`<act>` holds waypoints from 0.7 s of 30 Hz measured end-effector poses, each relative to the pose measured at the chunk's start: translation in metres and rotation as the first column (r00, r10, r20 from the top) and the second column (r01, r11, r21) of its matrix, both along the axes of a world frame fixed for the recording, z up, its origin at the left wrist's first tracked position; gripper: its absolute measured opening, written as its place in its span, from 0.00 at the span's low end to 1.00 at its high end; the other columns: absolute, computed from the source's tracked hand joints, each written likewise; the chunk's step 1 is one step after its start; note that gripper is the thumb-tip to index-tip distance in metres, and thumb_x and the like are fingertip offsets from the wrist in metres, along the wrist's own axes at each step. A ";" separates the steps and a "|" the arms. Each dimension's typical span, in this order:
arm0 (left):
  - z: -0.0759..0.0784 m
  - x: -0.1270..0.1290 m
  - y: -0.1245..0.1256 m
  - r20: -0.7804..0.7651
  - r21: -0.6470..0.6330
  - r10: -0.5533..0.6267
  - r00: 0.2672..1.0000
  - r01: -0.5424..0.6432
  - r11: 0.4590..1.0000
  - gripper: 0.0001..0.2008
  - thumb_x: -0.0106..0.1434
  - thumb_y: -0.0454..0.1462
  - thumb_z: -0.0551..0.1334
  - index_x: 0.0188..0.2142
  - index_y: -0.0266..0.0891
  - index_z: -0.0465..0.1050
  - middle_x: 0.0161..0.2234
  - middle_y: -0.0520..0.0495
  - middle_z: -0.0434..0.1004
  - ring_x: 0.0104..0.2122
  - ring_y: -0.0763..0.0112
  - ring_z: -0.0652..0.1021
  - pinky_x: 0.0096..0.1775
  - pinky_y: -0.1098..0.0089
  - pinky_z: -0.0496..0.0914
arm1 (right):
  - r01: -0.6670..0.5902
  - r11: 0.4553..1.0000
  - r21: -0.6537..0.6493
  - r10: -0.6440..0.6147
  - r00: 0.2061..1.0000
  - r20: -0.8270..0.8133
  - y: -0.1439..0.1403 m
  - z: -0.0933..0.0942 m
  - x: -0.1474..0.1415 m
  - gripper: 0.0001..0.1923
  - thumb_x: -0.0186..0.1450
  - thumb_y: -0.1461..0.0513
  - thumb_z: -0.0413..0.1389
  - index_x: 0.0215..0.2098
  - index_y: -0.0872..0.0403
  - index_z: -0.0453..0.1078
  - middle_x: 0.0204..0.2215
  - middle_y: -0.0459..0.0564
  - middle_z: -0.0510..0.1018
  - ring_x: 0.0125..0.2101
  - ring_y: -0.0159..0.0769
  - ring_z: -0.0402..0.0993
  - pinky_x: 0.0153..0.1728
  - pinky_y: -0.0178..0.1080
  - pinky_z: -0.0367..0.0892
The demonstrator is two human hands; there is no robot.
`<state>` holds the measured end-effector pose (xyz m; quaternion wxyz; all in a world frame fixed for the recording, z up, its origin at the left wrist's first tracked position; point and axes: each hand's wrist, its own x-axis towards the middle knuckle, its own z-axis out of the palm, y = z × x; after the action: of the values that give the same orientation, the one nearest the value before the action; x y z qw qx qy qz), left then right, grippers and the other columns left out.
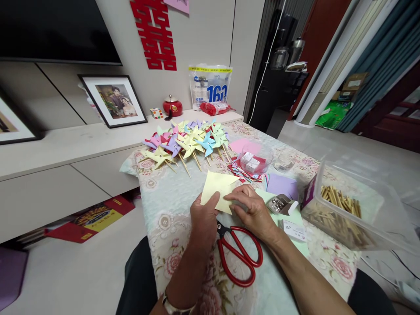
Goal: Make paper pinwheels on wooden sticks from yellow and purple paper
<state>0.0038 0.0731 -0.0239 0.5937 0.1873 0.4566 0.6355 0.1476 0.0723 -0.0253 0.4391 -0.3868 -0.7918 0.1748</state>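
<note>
Both hands pinch a pale yellow paper sheet (217, 188): the left hand (204, 221) closed on its near-left edge, the right hand (252, 210) pressing its near-right part flat onto the floral tablecloth (173, 192). The sheet's folded point is directed away and to the right, its long axis running diagonally. Red scissors (241, 256) lie just behind the hands; bare cloth lies to the left. A clear tub (354, 210) holds wooden sticks (341, 201); pinwheels (187, 142) are heaped at the far end
</note>
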 end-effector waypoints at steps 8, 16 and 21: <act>0.001 0.004 -0.001 0.005 0.022 -0.034 0.999 0.034 0.999 0.18 0.45 0.37 0.72 0.37 0.32 0.78 0.29 0.46 0.82 0.25 0.69 0.78 0.30 0.71 0.71 | -0.039 0.999 -0.011 0.039 0.999 0.021 -0.002 0.007 0.000 0.10 0.67 0.68 0.58 0.40 0.49 0.77 0.34 0.49 0.72 0.39 0.39 0.69 0.39 0.41 0.66; -0.003 0.004 -0.002 0.048 0.075 -0.083 0.995 0.080 0.994 0.17 0.48 0.37 0.72 0.37 0.33 0.77 0.33 0.45 0.83 0.29 0.66 0.80 0.33 0.70 0.72 | -0.035 0.994 -0.107 0.034 0.999 -0.013 -0.003 0.008 -0.001 0.06 0.66 0.68 0.58 0.36 0.51 0.76 0.32 0.48 0.73 0.37 0.38 0.70 0.39 0.40 0.65; -0.007 0.005 -0.002 0.051 0.075 -0.096 0.994 0.092 0.993 0.19 0.48 0.38 0.73 0.39 0.33 0.76 0.35 0.44 0.83 0.33 0.64 0.81 0.36 0.68 0.74 | 0.000 0.977 -0.214 -0.012 0.998 -0.054 -0.003 0.009 -0.003 0.05 0.66 0.66 0.58 0.32 0.53 0.73 0.31 0.47 0.73 0.36 0.37 0.70 0.38 0.39 0.64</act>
<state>0.0086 0.0714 -0.0305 0.6278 0.2128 0.4075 0.6281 0.1445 0.0696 -0.0160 0.4171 -0.4292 -0.7549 0.2681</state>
